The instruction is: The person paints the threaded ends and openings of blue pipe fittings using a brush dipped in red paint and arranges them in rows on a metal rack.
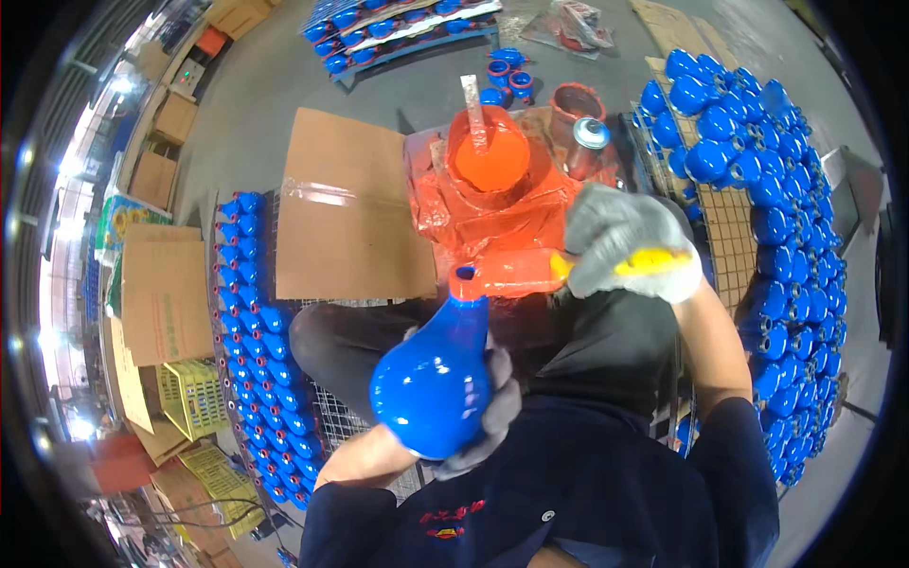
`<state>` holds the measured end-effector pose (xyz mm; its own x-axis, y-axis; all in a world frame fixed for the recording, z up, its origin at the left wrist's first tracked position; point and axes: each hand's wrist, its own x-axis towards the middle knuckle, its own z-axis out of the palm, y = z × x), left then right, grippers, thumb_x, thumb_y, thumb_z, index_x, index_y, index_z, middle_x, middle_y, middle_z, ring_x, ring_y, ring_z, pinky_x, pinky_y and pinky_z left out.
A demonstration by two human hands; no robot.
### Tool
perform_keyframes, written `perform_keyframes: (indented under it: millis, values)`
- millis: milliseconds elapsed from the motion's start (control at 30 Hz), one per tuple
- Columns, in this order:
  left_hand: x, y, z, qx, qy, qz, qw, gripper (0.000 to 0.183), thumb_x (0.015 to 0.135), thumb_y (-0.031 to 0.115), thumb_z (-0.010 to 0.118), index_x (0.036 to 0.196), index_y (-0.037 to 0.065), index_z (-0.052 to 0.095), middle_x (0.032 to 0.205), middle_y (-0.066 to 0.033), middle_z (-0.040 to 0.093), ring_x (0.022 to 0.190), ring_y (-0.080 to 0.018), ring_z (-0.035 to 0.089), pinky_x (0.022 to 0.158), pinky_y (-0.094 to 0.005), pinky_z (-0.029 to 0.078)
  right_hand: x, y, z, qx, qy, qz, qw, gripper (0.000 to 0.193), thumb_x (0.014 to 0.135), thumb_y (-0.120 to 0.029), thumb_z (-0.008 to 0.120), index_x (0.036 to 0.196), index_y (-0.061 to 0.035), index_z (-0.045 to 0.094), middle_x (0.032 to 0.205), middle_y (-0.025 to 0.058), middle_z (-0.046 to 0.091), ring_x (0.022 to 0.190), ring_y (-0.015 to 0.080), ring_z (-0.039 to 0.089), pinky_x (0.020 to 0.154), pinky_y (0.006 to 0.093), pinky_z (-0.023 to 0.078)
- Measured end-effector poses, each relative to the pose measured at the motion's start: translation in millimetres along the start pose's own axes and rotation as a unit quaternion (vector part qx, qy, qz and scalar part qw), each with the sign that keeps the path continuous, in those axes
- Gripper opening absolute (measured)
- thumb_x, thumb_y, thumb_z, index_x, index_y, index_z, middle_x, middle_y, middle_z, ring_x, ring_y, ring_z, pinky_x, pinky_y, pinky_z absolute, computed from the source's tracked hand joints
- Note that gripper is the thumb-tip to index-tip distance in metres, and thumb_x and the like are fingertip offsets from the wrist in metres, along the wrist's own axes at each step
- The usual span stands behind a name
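Note:
A glossy blue bulb-shaped metal part [431,383] with a red-orange rim at its neck is held by my left hand [494,412], whose gloved fingers wrap round its right side and underside. My gloved right hand [625,241] grips the yellow handle of a paintbrush [516,273]. Red-orange paint coats the brush head, which touches the neck's rim. Just beyond stands a paint-smeared container [490,163] of orange paint, with a flat stick [473,109] standing in it. Beneath the container lies a paint-covered sheet [473,232].
Blue parts with red rims fill a rack [256,369] on my left; more blue parts [791,275] are stacked at right. A cardboard sheet [355,213] lies left of the paint. A spray can [587,147] and a smeared bucket [576,99] stand beyond my right hand.

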<state>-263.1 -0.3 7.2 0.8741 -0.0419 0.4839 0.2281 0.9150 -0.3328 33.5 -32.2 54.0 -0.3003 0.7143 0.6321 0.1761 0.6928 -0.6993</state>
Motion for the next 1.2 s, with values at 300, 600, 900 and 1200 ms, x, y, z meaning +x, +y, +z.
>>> perform_keyframes:
  millis: [300,600,900,1200]
  values:
    - [1,1,-4,-0.019,-0.044,-0.012,0.999,0.083,0.094,0.059,0.066,0.149,0.004,0.039,0.134,-0.0303,0.056,0.097,-0.0469,0.069,0.066,-0.0531,0.063,-44,58,18,0.227,0.146,0.104,0.957,0.015,0.076,-0.004,0.085,0.087,-0.0073,0.074,0.099,0.0095,0.066,0.096,0.022,0.063,0.083,0.0351,0.049]
    - [-10,70,56,0.341,0.063,0.253,0.903,0.057,0.104,0.046,0.053,0.152,0.018,0.044,0.145,-0.0217,0.051,0.108,-0.0442,0.064,0.078,-0.0449,0.056,-32,101,1,-0.023,0.252,0.288,0.923,0.024,0.085,-0.004,0.08,0.109,-0.0042,0.077,0.107,0.0049,0.075,0.099,0.0121,0.069,0.088,0.0275,0.054]
    - [-25,128,30,0.281,0.233,0.399,0.841,0.082,0.096,0.068,0.052,0.153,0.011,0.038,0.141,-0.0241,0.055,0.11,-0.0462,0.065,0.086,-0.0524,0.061,-5,180,22,-0.491,-0.073,0.22,0.84,0.016,0.082,-0.017,0.074,0.098,-0.0149,0.077,0.086,0.0069,0.067,0.089,0.0307,0.065,0.083,0.0418,0.053]
    - [-27,130,11,0.558,0.339,0.424,0.628,0.074,0.096,0.05,0.068,0.147,0.004,0.041,0.134,-0.0149,0.059,0.116,-0.0325,0.065,0.095,-0.0496,0.057,-17,109,18,-0.415,-0.025,0.199,0.888,0.02,0.083,-0.02,0.074,0.101,-0.0131,0.075,0.089,0.0051,0.07,0.087,0.0286,0.065,0.079,0.041,0.051]
